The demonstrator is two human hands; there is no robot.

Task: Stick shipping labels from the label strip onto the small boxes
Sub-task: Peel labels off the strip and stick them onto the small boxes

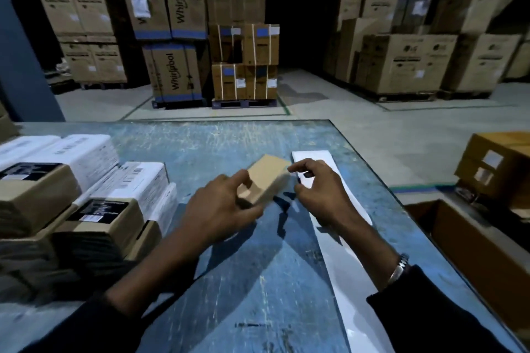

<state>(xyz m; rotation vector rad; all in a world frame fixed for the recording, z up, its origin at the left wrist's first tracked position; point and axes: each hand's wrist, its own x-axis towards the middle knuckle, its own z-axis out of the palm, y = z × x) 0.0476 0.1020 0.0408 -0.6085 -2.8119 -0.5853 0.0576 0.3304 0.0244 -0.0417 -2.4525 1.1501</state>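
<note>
A small plain brown box sits tilted in the middle of the scratched blue table. My left hand grips its near left end, fingers curled round it. A long white label strip runs from the table's far right down toward me. My right hand hovers over the strip's far part, just right of the box, fingers bent with the forefinger pointing at the box's corner. Whether it pinches a label is hidden.
Stacks of white and brown small boxes fill the table's left side. An open brown carton stands past the table's right edge, another carton behind it. Tall pallets of cartons line the warehouse floor beyond.
</note>
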